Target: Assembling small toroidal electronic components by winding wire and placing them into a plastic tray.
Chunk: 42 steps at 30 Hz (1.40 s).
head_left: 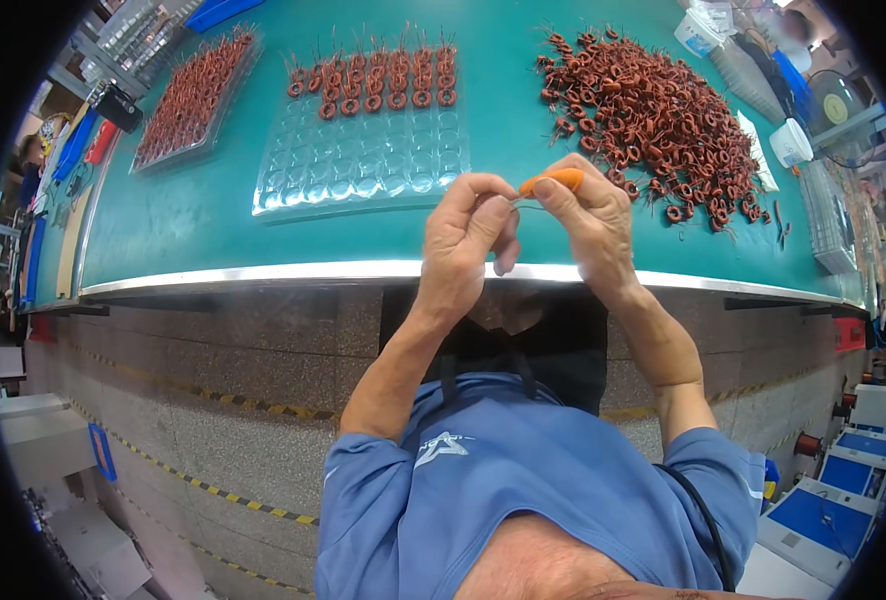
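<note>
My left hand (pixel 466 238) and my right hand (pixel 600 222) are raised close together over the table's front edge, both with fingers pinched. A thin wire (pixel 531 207) shows in the small gap between them. Whatever it belongs to is hidden by the left fingers. At the right fingertips is a smooth orange piece (pixel 561 179), which looks like a finger cot on the index finger. Beyond my left hand lies a clear plastic tray (pixel 353 188) of round pockets, its far rows filled with reddish-brown wire-wound ring coils (pixel 397 101).
A large loose heap of the same coils (pixel 653 115) covers the right of the green table (pixel 188 225). Another tray full of coils (pixel 198 95) stands at the left. White tubs (pixel 791 143) and stacked clear trays (pixel 828 220) line the right edge. A metal strip (pixel 263 274) borders the front.
</note>
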Each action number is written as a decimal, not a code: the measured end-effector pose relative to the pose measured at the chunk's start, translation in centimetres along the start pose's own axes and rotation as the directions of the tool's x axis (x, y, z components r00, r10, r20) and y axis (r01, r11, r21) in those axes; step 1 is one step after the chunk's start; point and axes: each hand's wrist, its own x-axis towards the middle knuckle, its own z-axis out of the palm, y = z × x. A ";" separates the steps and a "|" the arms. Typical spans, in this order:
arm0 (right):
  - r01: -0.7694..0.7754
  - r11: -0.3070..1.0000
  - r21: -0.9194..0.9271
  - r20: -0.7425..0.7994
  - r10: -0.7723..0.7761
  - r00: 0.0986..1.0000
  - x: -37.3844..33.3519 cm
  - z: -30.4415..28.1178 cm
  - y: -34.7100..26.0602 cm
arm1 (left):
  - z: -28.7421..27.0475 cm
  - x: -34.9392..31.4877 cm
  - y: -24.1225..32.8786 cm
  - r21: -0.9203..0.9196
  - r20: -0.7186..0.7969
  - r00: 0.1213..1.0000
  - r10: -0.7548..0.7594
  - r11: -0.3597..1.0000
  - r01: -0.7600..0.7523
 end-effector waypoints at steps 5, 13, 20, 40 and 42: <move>0.042 0.996 -0.077 -0.048 -0.046 0.998 -0.3 0.6 1.2 | -0.2 0.1 0.3 0.104 -0.004 0.998 -0.056 0.993 0.056; 0.147 0.968 -0.203 -0.098 -0.170 0.981 -0.7 0.9 2.1 | -0.5 0.0 -0.9 0.297 -0.036 0.999 0.034 0.955 -0.022; -0.094 0.959 0.268 -0.094 0.123 0.988 -1.9 1.0 4.7 | -1.3 0.3 -1.2 0.256 -0.024 1.000 -0.013 0.966 0.019; -0.213 0.875 0.434 -0.070 0.269 0.961 -2.1 0.7 3.0 | -1.3 0.0 -0.8 0.226 0.059 0.979 -0.194 0.958 0.177; -0.297 0.844 0.447 -0.003 0.333 0.943 -2.2 -0.1 3.4 | -1.9 0.2 -1.4 0.257 0.072 0.965 -0.253 0.939 0.227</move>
